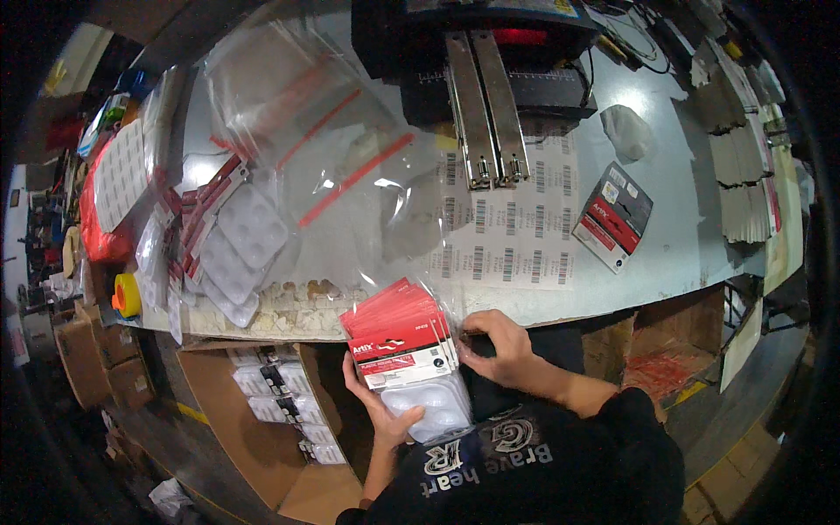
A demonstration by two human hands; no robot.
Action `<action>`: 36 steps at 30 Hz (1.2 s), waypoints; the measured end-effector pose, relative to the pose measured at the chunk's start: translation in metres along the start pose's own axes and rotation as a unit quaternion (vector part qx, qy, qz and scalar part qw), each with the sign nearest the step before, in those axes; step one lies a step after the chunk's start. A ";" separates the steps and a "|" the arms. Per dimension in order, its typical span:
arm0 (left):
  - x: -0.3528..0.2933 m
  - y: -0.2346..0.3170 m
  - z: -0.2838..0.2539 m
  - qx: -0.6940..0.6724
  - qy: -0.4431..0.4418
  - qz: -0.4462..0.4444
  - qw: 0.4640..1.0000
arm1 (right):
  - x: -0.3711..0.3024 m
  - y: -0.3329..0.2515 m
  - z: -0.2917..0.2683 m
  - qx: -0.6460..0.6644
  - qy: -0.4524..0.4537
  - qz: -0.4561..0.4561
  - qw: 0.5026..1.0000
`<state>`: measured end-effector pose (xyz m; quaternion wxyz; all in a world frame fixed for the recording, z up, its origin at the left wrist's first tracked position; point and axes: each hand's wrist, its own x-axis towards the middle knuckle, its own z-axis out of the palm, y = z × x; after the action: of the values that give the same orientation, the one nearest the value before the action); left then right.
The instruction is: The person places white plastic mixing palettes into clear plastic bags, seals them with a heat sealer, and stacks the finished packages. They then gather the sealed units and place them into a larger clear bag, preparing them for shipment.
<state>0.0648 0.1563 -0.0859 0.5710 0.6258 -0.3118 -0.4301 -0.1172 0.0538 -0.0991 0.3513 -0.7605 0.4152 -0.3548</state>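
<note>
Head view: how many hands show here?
2: the left hand holds the stack of red-carded plastic trays from its left; the right hand is at the stack's right edge. Some fingers are partly hidden.

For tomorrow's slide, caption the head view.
Left hand holds red-carded plastic trays, right hand beside them, near a table bearing clear bags and barcode labels.

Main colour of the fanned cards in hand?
The fanned cards are mainly red; seen best in the head view.
</note>
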 end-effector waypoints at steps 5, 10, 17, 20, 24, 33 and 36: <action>-0.006 0.008 0.001 -0.023 -0.075 0.021 0.997 | -0.024 0.004 -0.020 0.087 -0.081 -0.136 0.984; -0.002 0.011 0.008 -0.060 -0.058 -0.152 0.985 | -0.017 -0.014 -0.040 0.005 -0.080 -0.166 0.983; 0.010 0.008 0.008 -0.039 -0.031 -0.173 0.984 | 0.040 -0.037 -0.012 -0.048 -0.106 -0.195 0.974; 0.010 0.004 0.006 -0.074 -0.030 -0.176 0.981 | 0.024 -0.039 -0.013 0.025 -0.207 -0.231 0.950; 0.004 -0.002 0.005 -0.067 -0.040 -0.158 0.984 | -0.003 -0.037 -0.016 0.042 -0.141 -0.193 0.970; -0.016 0.005 -0.002 0.065 -0.193 -0.028 0.979 | -0.022 -0.036 -0.015 0.307 -0.372 0.221 0.848; -0.010 0.008 -0.003 0.113 -0.258 -0.002 0.959 | -0.029 -0.030 -0.017 0.360 -0.368 0.309 0.800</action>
<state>0.0636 0.1653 -0.0765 0.3958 0.5548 -0.4939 -0.5400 -0.1319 0.0879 -0.0725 0.8166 -0.4846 0.3102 -0.0453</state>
